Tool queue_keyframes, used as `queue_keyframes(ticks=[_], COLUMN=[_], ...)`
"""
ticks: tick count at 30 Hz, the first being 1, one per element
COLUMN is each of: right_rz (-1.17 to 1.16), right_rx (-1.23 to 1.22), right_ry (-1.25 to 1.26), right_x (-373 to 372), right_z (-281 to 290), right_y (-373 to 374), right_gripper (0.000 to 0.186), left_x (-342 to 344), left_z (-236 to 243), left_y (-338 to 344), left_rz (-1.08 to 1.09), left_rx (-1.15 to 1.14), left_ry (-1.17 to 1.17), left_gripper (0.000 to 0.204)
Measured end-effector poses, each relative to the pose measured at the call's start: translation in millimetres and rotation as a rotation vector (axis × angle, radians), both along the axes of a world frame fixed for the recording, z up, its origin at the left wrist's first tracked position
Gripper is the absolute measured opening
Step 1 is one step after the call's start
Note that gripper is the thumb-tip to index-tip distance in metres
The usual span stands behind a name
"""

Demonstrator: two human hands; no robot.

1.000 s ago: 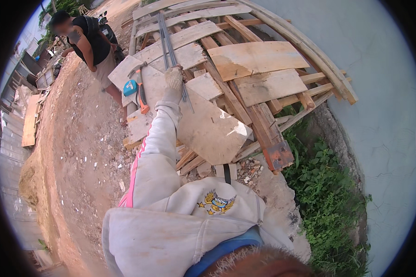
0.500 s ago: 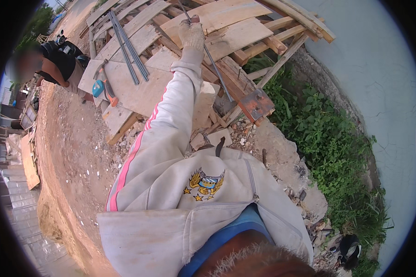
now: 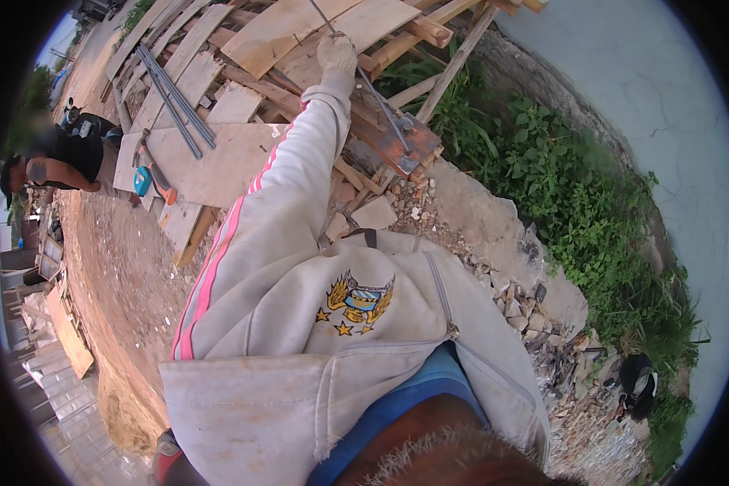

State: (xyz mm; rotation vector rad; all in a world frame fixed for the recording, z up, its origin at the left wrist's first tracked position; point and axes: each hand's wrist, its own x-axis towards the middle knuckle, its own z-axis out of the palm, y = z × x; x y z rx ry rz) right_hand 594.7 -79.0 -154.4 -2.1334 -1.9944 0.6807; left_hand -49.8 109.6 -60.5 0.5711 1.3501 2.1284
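My left hand [image 3: 337, 55], in a cream knit glove, is closed around a long thin metal rod [image 3: 382, 109] held over the pile of boards. The rod's lower end is at a rusty reddish plate [image 3: 419, 139] on the wood. Left of it, several loose metal rods [image 3: 174, 101] lie side by side on pale boards [image 3: 235, 162]. An orange-handled hammer [image 3: 162, 183] and a teal tape measure [image 3: 142, 180] lie on a board nearby. My right hand is out of view.
A person in a black top [image 3: 73, 158] bends beside a motorbike [image 3: 85, 121] at left, on a dirt path [image 3: 89, 243]. At right are weeds [image 3: 559, 178], a grey-blue surface [image 3: 640, 97] and rubble [image 3: 526, 316] with a dark object [image 3: 638, 385].
My left hand has left the bundle with one rod, moved it rightward over the boards and lowered its end to the rusty plate. The view has shifted, and the person at left bends lower.
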Motion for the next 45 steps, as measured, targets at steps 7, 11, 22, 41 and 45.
queue_keyframes(ticks=[7, 11, 22, 41, 45], right_rz=[0.025, -0.029, -0.063, 0.063, 0.241], right_rx=[-0.038, -0.042, -0.101, 0.25, 0.104], right_ry=[0.014, -0.01, 0.001, 0.63, 0.435], right_x=[3.7, 19.4, 15.6, -9.5, 3.9], right_z=[-9.0, -15.1, -59.1, 133.7, 157.1], right_y=[-5.9, -15.0, -28.2, 19.4, 29.9], right_gripper=[0.038, 0.038, 0.038, 0.031, 0.037], left_x=[-43.9, 55.5, 67.8, 57.0, 67.4], left_z=[-52.9, 28.3, 84.2, 78.3, 72.0], left_y=[-11.4, -28.6, -81.7, -73.5, -88.1], left_rz=[0.234, 0.493, 0.178, -0.236, -0.075], left_rx=[-0.342, -0.858, -1.29, -1.318, -1.055], left_ry=[0.425, 0.759, 1.077, 1.031, 1.039], left_gripper=[0.028, 0.034, 0.039, 0.045, 0.031])
